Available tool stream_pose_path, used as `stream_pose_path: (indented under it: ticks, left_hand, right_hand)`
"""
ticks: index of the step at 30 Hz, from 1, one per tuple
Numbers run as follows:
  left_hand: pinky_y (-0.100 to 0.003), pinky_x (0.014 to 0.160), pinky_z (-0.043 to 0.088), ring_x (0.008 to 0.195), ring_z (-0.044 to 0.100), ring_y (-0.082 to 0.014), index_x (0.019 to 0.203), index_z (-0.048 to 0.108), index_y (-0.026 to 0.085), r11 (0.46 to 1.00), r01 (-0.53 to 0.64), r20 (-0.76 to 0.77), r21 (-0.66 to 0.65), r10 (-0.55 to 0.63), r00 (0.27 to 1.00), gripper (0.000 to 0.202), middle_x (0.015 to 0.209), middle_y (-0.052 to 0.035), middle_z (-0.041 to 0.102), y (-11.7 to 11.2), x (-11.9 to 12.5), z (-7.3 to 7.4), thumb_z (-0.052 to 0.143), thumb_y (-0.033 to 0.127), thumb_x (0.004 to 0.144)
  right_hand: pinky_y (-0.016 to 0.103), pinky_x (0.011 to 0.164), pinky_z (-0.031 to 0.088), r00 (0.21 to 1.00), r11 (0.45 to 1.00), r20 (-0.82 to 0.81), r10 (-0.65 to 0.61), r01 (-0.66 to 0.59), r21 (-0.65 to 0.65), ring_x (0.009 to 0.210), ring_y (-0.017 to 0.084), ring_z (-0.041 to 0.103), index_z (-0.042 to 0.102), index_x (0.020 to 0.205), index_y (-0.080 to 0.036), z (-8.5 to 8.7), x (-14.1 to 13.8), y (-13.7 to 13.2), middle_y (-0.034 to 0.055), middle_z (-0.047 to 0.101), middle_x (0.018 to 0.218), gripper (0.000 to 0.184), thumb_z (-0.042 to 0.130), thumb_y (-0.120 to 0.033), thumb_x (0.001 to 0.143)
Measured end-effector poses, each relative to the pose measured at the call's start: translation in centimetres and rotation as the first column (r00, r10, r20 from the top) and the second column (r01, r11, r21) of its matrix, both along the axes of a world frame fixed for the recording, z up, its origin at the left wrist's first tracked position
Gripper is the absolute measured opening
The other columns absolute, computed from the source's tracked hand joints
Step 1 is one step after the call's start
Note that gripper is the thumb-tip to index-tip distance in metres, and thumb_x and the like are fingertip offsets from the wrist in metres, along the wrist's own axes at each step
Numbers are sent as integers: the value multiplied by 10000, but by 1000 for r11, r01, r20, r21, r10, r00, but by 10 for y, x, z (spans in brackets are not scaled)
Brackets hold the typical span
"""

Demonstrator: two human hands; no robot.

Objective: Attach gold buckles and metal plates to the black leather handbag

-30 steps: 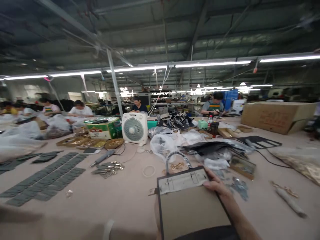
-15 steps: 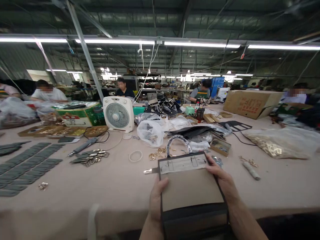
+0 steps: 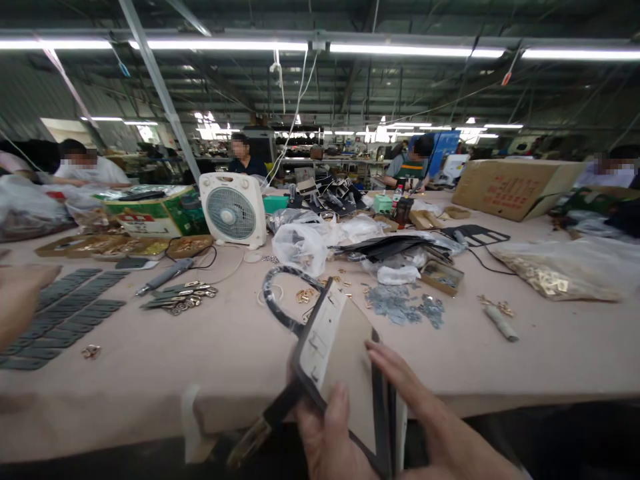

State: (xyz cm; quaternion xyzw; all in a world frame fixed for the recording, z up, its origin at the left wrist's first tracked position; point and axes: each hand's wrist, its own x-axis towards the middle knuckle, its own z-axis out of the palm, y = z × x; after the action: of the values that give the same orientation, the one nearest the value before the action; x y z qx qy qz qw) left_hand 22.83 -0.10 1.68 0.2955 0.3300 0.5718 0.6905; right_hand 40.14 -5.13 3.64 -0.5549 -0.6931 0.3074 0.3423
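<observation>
I hold a tan handbag (image 3: 350,360) with black edging and a wrapped black handle, tilted on edge near the front of the table (image 3: 150,373). My left hand (image 3: 327,437) grips its lower part, thumb lying on the tan face. My right hand (image 3: 420,413) lies along the bag's right side with fingers stretched over the panel. A paper-covered flap with a metal fitting shows at the bag's top left.
A white box fan (image 3: 233,212) stands at the table's middle. Dark leather pieces (image 3: 65,313) lie in rows at left, metal hardware (image 3: 183,301) beside them. Plastic bags (image 3: 560,270), a cardboard box (image 3: 513,187) and seated workers fill the far side.
The bag has turned from lying flat and face-up to standing tilted on its edge, handle swung to the left. My left hand has come into view underneath it. The camera has tipped down.
</observation>
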Motion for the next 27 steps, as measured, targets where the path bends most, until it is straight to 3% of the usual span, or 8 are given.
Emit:
stream_pose_path:
  ticks: [2,5,8,11,15,19,22,27]
  left_hand:
    - [-509,1105,540,1318,628,-368,1480,583,380,998,-63,-22,-2,63,998,601,1368,-22,717,-10,-2,4,656,553,909]
    - [-487,1121,545,1385,579,-347,1529,503,419,964,-267,-39,-3,267,963,623,1458,-3,655,-16,1,15,661,497,931]
    - [-434,1125,553,1413,557,-313,1565,419,442,876,-474,-41,88,478,877,723,1524,1,593,-15,8,27,720,398,909]
    - [-371,1135,542,1425,547,-282,1583,382,400,805,-528,-70,271,564,823,793,1583,-35,520,-9,15,36,760,334,889]
    - [-418,1157,520,1386,582,-286,1600,377,318,755,-305,-250,581,522,815,767,1556,-113,516,-4,18,37,734,316,921]
    - [-536,1209,453,1482,469,-340,1524,494,305,626,-132,-374,768,606,702,644,1637,-118,399,2,15,25,705,243,919]
    - [-547,1228,429,1536,375,-335,1530,493,301,595,57,-513,802,636,576,616,1681,-97,342,16,17,8,614,172,940]
    - [-532,1278,346,1562,304,-319,1665,290,221,672,399,-781,624,522,343,730,1712,-73,344,50,37,-31,517,198,972]
  right_hand:
    - [589,1288,204,985,985,-9,170,-170,-31,1613,415,159,254,1684,-270,3,-17,7,129,162,1765,1246,945,-495,671]
    - [579,1280,216,955,957,-53,290,-290,9,1613,388,163,180,1697,-268,1,-32,15,113,127,1766,1171,871,-424,764]
    - [527,1277,260,948,946,-12,319,-318,62,1609,344,208,175,1697,-279,-4,-44,14,93,152,1758,1019,763,-319,866]
    - [465,1244,335,970,965,48,239,-243,95,1570,290,334,238,1685,-277,1,-53,6,116,270,1731,800,606,-228,977]
    - [412,1105,500,988,983,31,151,-153,106,1412,267,571,333,1657,-238,15,-41,-6,145,483,1624,569,408,-243,1092]
    - [406,1139,526,995,993,-27,-98,100,58,1353,313,633,573,1529,-307,1,4,-10,80,629,1496,526,632,-387,1012]
    - [504,1239,403,971,971,-97,-219,207,-117,1458,346,522,613,1494,-296,-23,35,3,51,568,1558,581,704,-500,957]
    - [559,1313,229,926,967,-352,-137,49,-250,1567,357,343,588,1513,-263,-66,46,42,80,477,1631,672,758,-514,914]
